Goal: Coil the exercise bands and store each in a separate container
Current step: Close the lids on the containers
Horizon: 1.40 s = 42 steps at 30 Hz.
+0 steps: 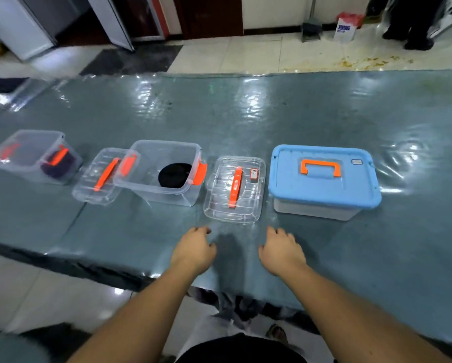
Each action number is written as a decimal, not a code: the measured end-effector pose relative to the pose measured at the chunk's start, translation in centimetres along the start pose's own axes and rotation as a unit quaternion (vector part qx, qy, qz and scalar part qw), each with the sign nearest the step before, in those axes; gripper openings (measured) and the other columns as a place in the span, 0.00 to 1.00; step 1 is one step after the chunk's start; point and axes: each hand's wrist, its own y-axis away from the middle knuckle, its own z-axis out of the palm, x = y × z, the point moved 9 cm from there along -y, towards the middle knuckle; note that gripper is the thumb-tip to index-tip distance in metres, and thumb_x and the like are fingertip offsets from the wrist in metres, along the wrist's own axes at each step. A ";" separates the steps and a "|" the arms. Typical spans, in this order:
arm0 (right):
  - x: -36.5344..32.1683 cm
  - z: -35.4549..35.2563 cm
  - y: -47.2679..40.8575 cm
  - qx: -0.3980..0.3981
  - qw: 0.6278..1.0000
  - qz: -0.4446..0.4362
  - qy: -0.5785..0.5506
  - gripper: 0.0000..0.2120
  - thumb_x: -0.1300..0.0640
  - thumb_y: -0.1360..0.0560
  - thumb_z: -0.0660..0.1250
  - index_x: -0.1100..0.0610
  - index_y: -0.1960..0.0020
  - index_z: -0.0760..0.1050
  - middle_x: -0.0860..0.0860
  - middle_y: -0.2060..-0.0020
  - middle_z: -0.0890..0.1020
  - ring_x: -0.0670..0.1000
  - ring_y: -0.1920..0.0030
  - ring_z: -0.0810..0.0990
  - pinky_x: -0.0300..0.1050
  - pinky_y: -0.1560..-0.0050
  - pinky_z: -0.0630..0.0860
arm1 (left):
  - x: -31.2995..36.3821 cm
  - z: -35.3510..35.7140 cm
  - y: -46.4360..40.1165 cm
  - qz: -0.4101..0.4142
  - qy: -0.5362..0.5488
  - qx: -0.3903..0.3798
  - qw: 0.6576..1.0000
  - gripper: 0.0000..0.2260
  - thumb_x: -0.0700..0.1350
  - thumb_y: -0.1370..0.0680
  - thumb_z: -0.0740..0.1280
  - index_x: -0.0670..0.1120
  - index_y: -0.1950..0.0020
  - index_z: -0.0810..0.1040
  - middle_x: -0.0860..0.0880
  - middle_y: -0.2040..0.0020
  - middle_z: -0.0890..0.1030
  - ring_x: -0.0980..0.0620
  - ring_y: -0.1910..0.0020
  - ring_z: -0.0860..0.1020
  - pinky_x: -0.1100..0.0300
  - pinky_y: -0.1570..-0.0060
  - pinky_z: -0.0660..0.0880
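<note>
Bright overhead light throws white glare patches across the glossy table [298, 113] cover, strongest toward its far edge. The picture is soft throughout, with wide-angle bending at the edges and corners.

Blue lid [321, 174], black band [174, 175], perhaps purple band [58, 166].
</note>
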 end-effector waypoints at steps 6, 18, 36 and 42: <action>-1.9 0.6 -2.6 -0.023 0.998 0.052 -0.039 0.20 0.51 0.19 0.58 0.56 0.29 0.69 0.57 0.29 0.74 0.62 0.29 0.71 0.55 0.34 0.72 | -3.4 -1.3 -1.4 -0.002 0.013 0.002 1.000 0.22 0.49 0.18 0.62 0.50 0.24 0.71 0.48 0.26 0.72 0.44 0.32 0.75 0.47 0.34 0.75; -9.2 1.9 -8.8 0.027 0.967 0.176 -0.180 0.13 0.56 0.18 0.61 0.62 0.39 0.77 0.60 0.37 0.81 0.62 0.35 0.79 0.48 0.39 0.76 | -7.3 -2.9 -13.0 0.139 -0.060 -0.084 0.985 0.18 0.48 0.20 0.64 0.48 0.30 0.75 0.45 0.31 0.74 0.42 0.34 0.76 0.48 0.36 0.76; -11.7 0.5 -16.5 0.135 0.970 0.178 -0.092 0.17 0.57 0.20 0.64 0.63 0.34 0.74 0.63 0.35 0.76 0.66 0.34 0.73 0.58 0.32 0.69 | -7.6 0.8 -17.0 0.224 -0.119 -0.134 0.958 0.17 0.57 0.17 0.60 0.50 0.33 0.75 0.47 0.33 0.77 0.44 0.35 0.75 0.52 0.38 0.73; -12.3 -0.2 -21.0 0.141 0.975 0.154 -0.074 0.19 0.59 0.19 0.65 0.65 0.32 0.70 0.64 0.33 0.73 0.65 0.33 0.72 0.56 0.30 0.68 | -7.8 1.5 -17.2 0.200 -0.103 -0.121 0.967 0.17 0.56 0.18 0.61 0.50 0.32 0.74 0.47 0.36 0.77 0.44 0.37 0.76 0.51 0.39 0.74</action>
